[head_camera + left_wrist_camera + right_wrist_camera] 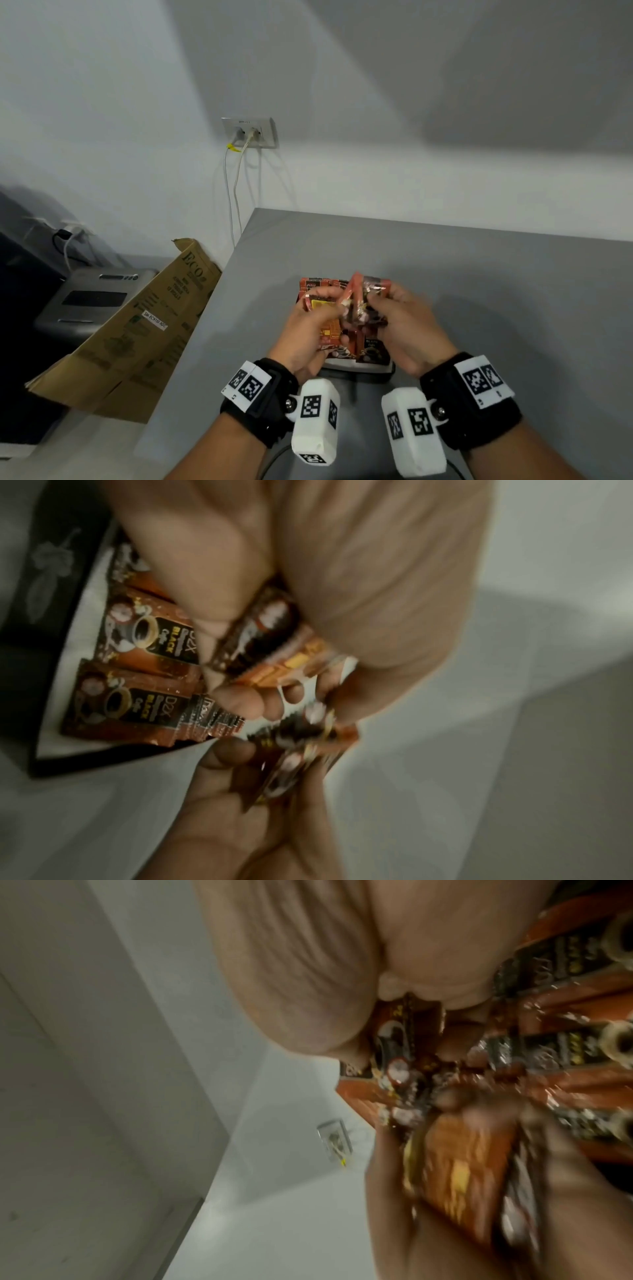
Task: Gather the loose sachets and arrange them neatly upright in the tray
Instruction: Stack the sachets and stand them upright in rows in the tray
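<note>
Several coffee sachets (137, 710) reading "D2X BLACK Coffee" are lying flat in the tray (44, 647) on the grey surface (479, 291), long axes running near to far. Left hand (308, 329) and right hand (407, 325) fingers are pinching more sachets above it. "ECO" is showing on the cardboard box (137, 329) at left.

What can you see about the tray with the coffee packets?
The tray is shallow, with a dark rim bearing a pale leaf pattern and a white inside. It sits on the grey counter, right below both hands. Brown-orange sachets printed "Black Coffee" lie flat and overlapping in it, not upright. In the head view, hands and held sachets hide most of it; only its near edge shows.
</note>
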The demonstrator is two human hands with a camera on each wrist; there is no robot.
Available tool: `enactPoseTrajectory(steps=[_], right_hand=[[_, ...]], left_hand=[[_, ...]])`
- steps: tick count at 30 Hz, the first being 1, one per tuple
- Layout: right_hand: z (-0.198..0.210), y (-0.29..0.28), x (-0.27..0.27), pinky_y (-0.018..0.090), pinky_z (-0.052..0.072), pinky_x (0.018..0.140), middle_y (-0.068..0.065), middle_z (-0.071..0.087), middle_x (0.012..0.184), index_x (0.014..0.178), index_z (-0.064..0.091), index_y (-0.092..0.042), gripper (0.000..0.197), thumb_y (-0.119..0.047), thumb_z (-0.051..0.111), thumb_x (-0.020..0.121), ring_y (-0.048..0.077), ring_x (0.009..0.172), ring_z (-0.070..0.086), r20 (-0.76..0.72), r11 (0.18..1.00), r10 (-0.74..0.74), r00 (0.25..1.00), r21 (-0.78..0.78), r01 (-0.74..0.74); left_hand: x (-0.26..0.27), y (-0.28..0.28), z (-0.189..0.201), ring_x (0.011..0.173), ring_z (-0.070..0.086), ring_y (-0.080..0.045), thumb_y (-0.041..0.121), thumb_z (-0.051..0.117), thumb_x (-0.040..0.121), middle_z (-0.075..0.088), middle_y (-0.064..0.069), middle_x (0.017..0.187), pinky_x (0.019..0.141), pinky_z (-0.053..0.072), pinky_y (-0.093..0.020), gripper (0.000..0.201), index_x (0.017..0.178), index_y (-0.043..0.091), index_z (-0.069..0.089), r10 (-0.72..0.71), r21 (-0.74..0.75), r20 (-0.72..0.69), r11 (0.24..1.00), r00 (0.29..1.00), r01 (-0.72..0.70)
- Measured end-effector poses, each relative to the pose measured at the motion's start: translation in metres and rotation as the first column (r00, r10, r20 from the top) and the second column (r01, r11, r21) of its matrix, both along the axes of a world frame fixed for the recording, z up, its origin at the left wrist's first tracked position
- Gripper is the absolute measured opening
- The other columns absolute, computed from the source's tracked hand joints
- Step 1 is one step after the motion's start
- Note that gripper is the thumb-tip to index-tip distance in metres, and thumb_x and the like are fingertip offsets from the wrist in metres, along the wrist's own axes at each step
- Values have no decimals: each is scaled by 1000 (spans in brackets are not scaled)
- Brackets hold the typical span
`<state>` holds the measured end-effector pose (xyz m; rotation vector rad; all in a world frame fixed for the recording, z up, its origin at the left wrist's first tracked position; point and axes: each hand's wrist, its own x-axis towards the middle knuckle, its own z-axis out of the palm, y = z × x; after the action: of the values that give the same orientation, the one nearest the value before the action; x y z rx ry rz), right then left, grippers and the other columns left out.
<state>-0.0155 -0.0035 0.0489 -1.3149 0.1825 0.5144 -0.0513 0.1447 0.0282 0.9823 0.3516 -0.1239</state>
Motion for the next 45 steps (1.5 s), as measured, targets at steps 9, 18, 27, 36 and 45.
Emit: enactPoseTrajectory(steps=[9,18,27,36,45], right_hand=[[10,-10,2,31,51,58,12,73,96,114,62,-7,18,-5,50,101,19,72,68,47,991,76,996,106,-80],[3,1,4,43,58,81,15,74,103,107,64,-5,15,1,57,96,25,90,70,142,992,116,983,-60,-109],[16,-9,-1,10,44,74,-12,66,92,90,66,-30,17,-14,67,93,0,87,60,593,787,465,657,-616,0],[1,-1,-8,47,54,86,14,74,100,107,64,-8,17,1,53,98,28,90,68,123,996,68,990,47,-74],[2,-18,-5,25,54,56,14,75,99,121,64,-4,28,2,46,100,19,76,70,41,984,-6,999,177,-1]], left_hand=[[1,12,0,69,51,-23,32,47,88,61,-18,105,50,43,-26,54,131,2,60,-15,-316,-81,949,997,-11],[7,7,-2,67,67,-32,0,55,96,65,-27,94,57,59,-43,18,112,5,56,-9,16,24,1000,1000,9],[16,17,-5,55,57,-18,43,86,68,63,-9,72,47,47,-25,36,86,15,71,20,9,-188,1000,982,-19],[7,10,6,66,66,-21,-19,65,76,67,-14,84,61,57,-34,47,115,7,57,68,270,120,958,990,-99],[-3,19,2,75,64,-32,-7,49,72,68,-21,92,70,56,-43,36,100,4,69,14,-100,8,995,1000,-13]])
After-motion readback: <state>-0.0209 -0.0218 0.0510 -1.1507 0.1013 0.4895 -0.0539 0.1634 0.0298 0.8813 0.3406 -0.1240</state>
